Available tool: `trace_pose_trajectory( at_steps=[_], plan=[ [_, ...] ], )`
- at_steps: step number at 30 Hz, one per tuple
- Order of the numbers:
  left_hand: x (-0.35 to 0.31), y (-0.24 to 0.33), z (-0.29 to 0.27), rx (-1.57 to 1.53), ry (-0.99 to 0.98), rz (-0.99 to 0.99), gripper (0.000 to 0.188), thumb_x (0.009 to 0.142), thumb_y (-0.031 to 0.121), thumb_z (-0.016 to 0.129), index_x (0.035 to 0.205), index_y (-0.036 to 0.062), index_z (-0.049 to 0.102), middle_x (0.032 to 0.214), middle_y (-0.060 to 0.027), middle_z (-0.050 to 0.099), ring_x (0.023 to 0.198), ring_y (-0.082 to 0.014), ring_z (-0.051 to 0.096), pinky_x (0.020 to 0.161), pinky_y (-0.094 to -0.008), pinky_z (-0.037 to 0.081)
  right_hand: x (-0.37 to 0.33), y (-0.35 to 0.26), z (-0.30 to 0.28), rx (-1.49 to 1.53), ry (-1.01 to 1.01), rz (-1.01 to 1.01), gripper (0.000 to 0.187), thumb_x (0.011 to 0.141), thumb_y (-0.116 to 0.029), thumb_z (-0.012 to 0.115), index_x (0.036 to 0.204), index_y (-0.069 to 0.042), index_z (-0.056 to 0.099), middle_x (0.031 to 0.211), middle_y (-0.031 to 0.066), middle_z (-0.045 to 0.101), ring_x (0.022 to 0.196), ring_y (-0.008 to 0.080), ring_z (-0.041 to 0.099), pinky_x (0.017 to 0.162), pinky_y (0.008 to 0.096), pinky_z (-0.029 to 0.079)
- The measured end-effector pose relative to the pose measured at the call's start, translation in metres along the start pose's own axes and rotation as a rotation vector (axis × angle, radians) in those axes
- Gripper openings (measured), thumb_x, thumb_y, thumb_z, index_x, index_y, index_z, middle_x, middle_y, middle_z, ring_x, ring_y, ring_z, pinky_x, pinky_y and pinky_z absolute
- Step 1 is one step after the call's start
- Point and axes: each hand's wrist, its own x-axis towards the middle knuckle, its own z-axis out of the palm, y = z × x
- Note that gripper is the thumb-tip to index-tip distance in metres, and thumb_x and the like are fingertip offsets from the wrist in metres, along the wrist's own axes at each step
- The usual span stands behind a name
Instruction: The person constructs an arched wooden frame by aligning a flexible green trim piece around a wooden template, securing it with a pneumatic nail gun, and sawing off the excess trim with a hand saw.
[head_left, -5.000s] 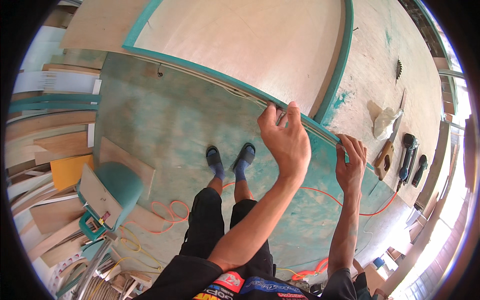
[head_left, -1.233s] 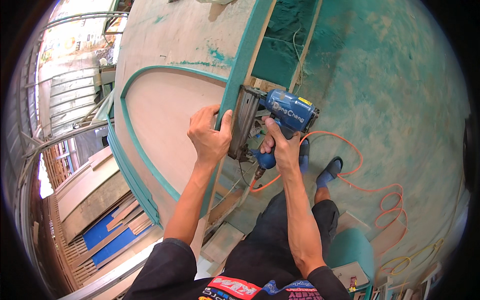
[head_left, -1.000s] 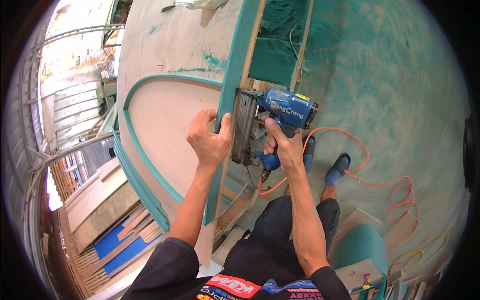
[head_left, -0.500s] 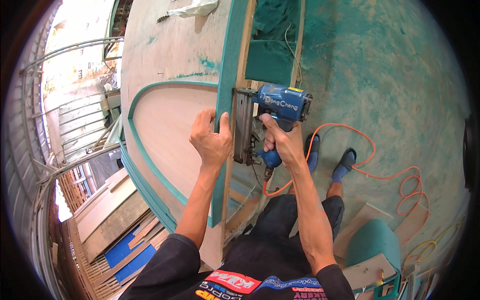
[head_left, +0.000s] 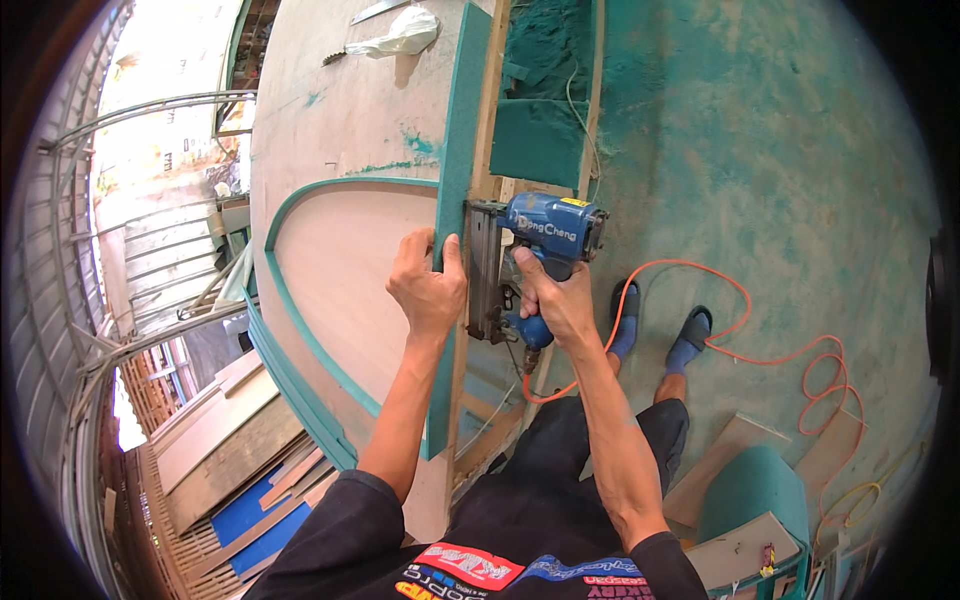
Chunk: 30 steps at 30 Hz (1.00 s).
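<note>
My right hand (head_left: 556, 298) grips a blue pneumatic nail gun (head_left: 548, 225) by its handle. The gun's nose is up against the right side of a long teal-painted wooden strip (head_left: 460, 130). Its black magazine runs beside the strip toward me. My left hand (head_left: 428, 284) is closed over the strip, thumb on top and fingers curled on the far left side, just left of the gun. The strip lies along the edge of a large pale plywood panel (head_left: 350, 250) with a curved teal trim (head_left: 290, 215). Whether the nose presses firmly cannot be seen.
An orange air hose (head_left: 690, 263) runs from the gun across the teal-stained floor (head_left: 760, 180), past my feet. A plastic bag (head_left: 402, 33) lies on the panel's far end. Wood offcuts (head_left: 230, 440) are stacked at lower left. A teal curved piece (head_left: 755, 490) stands at lower right.
The view has shifted, so the panel sits lower in the picture. The nail gun has moved slightly left and tilted a little at the strip. My left hand keeps its hold.
</note>
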Motion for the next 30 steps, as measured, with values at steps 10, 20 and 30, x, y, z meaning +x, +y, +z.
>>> trace_pose_trajectory(
  at_steps=[10,20,30],
  plan=[
    [-0.019,-0.016,-0.022,-0.220,-0.151,-0.042,0.020,0.093,0.012,0.070,0.109,0.0007,0.066,0.108,-0.0150,0.073,0.101,-0.0293,0.071,0.092,-0.0402,0.054,-0.020,0.013,-0.002,-0.040,-0.017,0.034,0.033,0.094,-0.033,0.078,0.081,-0.007,0.064,0.057,-0.0014,0.055,0.047,0.0084,0.052,0.045,0.0267,0.044],
    [-0.061,-0.035,-0.036,-0.413,-0.217,-0.095,0.039,0.099,0.015,0.068,0.131,-0.0028,0.057,0.128,-0.0179,0.067,0.125,-0.0283,0.063,0.108,-0.0405,0.048,-0.025,0.025,-0.007,-0.029,-0.041,0.034,0.032,0.095,-0.032,0.077,0.081,-0.006,0.064,0.059,-0.0016,0.056,0.047,0.0083,0.052,0.044,0.0271,0.043],
    [-0.045,-0.020,-0.019,-0.023,-0.017,-0.007,0.020,0.097,0.017,0.074,0.091,-0.0016,0.070,0.078,-0.0100,0.069,0.072,-0.0162,0.069,0.070,-0.0344,0.057,-0.025,0.023,-0.003,-0.033,-0.002,-0.020,0.029,0.095,-0.030,0.078,0.091,-0.004,0.067,0.059,-0.0012,0.055,0.047,0.0087,0.051,0.045,0.0279,0.044]
  ],
)
